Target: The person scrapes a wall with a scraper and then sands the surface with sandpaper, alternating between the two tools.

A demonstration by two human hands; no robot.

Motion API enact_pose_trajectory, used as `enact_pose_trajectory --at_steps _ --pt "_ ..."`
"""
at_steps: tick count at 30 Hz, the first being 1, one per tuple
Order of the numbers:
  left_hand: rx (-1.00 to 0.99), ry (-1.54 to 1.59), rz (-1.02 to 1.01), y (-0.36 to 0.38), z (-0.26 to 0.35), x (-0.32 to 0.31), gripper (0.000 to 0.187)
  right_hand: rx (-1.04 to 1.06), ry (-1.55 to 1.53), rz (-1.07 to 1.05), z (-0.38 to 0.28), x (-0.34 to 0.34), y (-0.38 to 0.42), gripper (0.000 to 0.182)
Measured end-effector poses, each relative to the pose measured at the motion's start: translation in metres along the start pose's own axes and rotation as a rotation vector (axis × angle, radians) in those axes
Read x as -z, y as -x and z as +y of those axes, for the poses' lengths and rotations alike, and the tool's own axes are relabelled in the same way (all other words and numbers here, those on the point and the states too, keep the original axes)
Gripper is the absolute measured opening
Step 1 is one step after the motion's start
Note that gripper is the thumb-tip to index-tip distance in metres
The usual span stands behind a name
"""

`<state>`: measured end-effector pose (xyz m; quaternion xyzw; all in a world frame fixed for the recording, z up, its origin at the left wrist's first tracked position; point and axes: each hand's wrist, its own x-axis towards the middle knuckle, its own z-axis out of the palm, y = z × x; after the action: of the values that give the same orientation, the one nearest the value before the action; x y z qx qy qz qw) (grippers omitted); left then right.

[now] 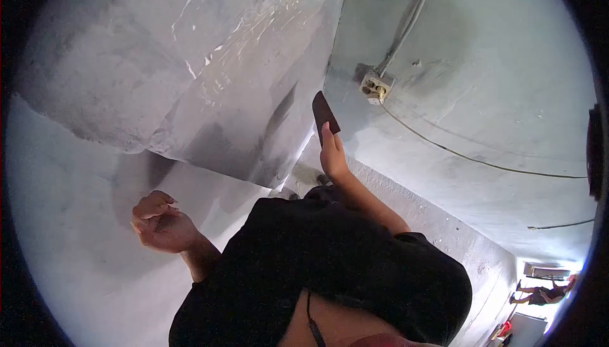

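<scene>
Sandpaper piece (325,113), dark and flat, pinched upright in the right hand (332,157) against the grey wall (254,93); left hand (160,221) loosely curled, holding nothing, well apart. Socket (375,87) just beyond the right hand.

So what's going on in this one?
A person in a black shirt stands in a grey plastered corner. Their right hand holds a dark flat tool up against the wall, just below an uncovered socket box with a cable running up from it. Their left hand is loosely curled and empty, near the opposite wall. Another person crouches far off in a bright doorway.
</scene>
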<state>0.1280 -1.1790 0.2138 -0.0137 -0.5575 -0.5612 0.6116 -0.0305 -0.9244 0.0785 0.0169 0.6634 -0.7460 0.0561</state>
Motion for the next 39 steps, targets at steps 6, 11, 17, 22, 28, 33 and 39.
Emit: enact_pose_trajectory --at_steps 6,11,17,22,28,33,39 --pt "0.047 -0.047 0.027 -0.002 0.005 0.021 0.047 -0.073 0.762 -0.367 -0.041 0.024 -0.040 0.052" --pt "0.027 -0.129 0.128 -0.001 0.005 0.021 0.046 0.378 1.377 -0.335 -0.072 0.064 -0.163 0.039" --pt "0.043 -0.102 0.137 0.007 0.005 0.023 0.046 0.625 1.032 0.194 -0.234 0.039 -0.199 0.060" --pt "0.007 -0.242 0.210 0.009 0.000 0.024 0.045 0.308 1.562 -0.302 -0.247 0.072 -0.258 0.061" --pt "-0.009 -0.135 0.256 0.013 -0.007 0.042 0.040 0.407 1.393 -0.060 -0.254 0.067 -0.238 0.063" --pt "-0.037 -0.118 0.230 0.013 -0.011 0.045 0.037 0.604 1.154 0.166 -0.245 0.064 -0.207 0.059" --pt "-0.056 -0.138 0.058 0.012 -0.011 0.056 0.042 0.336 1.446 -0.243 -0.236 0.091 -0.204 0.052"
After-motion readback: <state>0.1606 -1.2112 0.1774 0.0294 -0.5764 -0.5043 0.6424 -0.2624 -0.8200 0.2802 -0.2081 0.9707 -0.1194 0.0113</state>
